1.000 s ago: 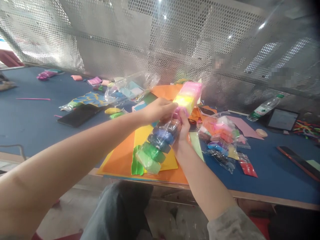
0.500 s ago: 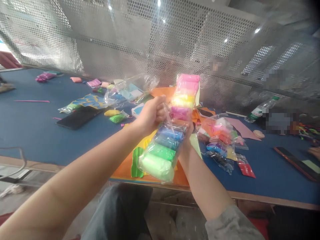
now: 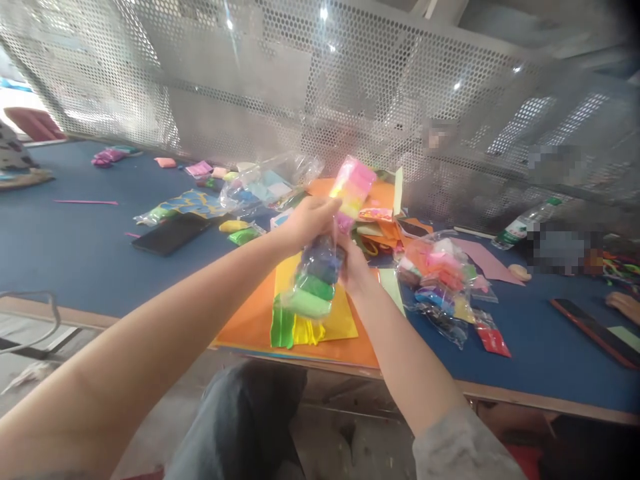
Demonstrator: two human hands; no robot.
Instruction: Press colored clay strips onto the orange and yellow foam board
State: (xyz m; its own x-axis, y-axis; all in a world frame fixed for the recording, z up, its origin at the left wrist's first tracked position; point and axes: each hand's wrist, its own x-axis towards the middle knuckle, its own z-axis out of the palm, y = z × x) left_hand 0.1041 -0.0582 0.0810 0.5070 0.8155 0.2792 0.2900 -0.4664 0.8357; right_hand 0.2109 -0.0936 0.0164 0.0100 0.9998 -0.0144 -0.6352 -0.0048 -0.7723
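Observation:
A clear plastic pack of modelling clay (image 3: pixel 314 287), its soft pieces in a row from pink and yellow through blue to green, hangs above the table between my hands. My left hand (image 3: pixel 315 220) closes on the pack's middle from the left. My right hand (image 3: pixel 354 263) grips it from the right and partly from below; some fingers are hidden behind the plastic. Beneath it lie a yellow sheet (image 3: pixel 345 320) and an orange sheet (image 3: pixel 240 323). A green clay strip (image 3: pixel 283 323) and yellow clay strips (image 3: pixel 307 331) lie side by side on the yellow sheet.
Right of my hands sits a clear bag of clay pieces (image 3: pixel 440 273), with a red packet (image 3: pixel 493 333) beside it. A bottle (image 3: pixel 525 223) leans near the perforated metal screen (image 3: pixel 240 87). Dark phones (image 3: pixel 170 233) lie on both sides. Another person's hand (image 3: pixel 624 303) rests far right.
Both hands have drawn the clay pack slightly left and turned it, so it looks narrower. The green and yellow strips below show more fully now.

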